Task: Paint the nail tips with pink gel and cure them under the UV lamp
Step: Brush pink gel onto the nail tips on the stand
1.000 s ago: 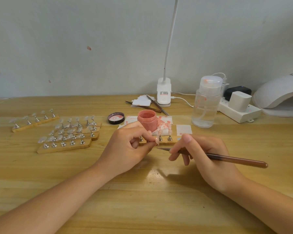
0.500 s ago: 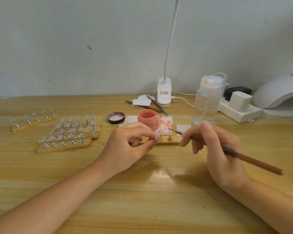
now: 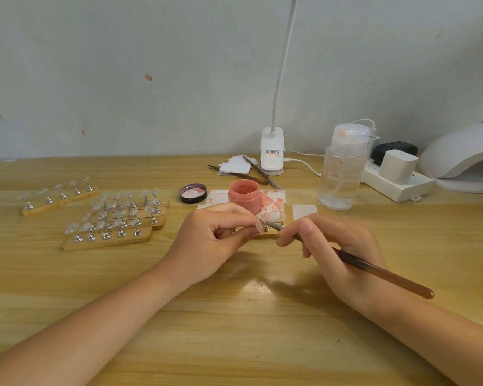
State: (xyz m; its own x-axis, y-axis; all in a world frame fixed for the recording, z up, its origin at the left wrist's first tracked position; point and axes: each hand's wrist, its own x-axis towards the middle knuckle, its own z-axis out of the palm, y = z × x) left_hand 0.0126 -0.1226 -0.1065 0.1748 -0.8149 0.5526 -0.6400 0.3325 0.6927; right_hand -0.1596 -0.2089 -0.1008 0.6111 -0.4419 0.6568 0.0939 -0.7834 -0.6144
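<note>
My left hand point(image 3: 209, 240) pinches a clear nail tip point(image 3: 261, 225) on its small metal stand, just above a wooden holder strip point(image 3: 271, 234). My right hand point(image 3: 343, 246) grips a brown brush point(image 3: 385, 274), and its metal end touches the nail tip. The open pot of pink gel point(image 3: 244, 196) stands right behind my fingers on a stained paper point(image 3: 273, 203). The white UV lamp point(image 3: 463, 154) sits at the far right edge.
Several wooden strips of clear nail tips point(image 3: 109, 218) lie at the left. The pot's lid point(image 3: 193, 193), a clear pump bottle point(image 3: 342, 168), a white desk-lamp base point(image 3: 272, 151), a power strip point(image 3: 396, 182) and spare tools point(image 3: 260, 171) stand behind.
My right hand swung the brush up from lying flat and brought its end onto the nail tip. My left hand kept its pinch and turned the tip up toward the brush.
</note>
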